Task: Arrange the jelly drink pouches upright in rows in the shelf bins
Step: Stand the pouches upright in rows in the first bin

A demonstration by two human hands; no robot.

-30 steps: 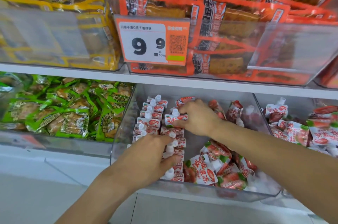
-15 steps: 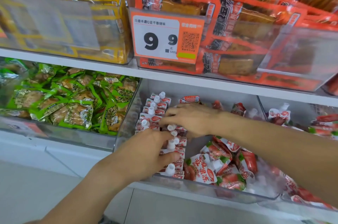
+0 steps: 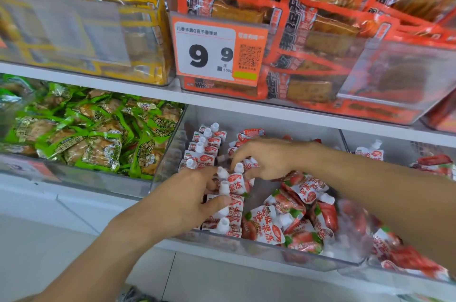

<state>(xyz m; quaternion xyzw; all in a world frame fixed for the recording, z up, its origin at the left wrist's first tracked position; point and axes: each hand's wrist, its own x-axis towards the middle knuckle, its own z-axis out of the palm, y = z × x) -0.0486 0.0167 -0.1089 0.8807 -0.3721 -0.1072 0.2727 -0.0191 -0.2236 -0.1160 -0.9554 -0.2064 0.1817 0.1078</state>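
A clear shelf bin (image 3: 259, 248) holds red-and-white jelly drink pouches with white caps. Along its left wall a row of upright pouches (image 3: 203, 147) runs front to back. A second upright row (image 3: 228, 205) stands beside it. Loose pouches (image 3: 267, 226) lie flat in a heap on the bin's right side. My left hand (image 3: 183, 203) holds the near end of the second row, thumb and fingers curled round the pouches. My right hand (image 3: 265, 158) reaches in from the right, its fingertips pinching a pouch (image 3: 238, 168) in the middle of that row.
A bin of green snack packs (image 3: 98, 143) sits to the left. Another bin of jelly pouches (image 3: 370, 153) is at the right. Above are yellow packs (image 3: 86, 18), orange packs (image 3: 333, 30) and a price tag (image 3: 217, 52). The shelf board (image 3: 271, 110) overhangs the bin.
My right hand has drawn nearer along the second row, from its far end to its middle. The left hand has stayed on the near pouches. The view has tilted slightly.
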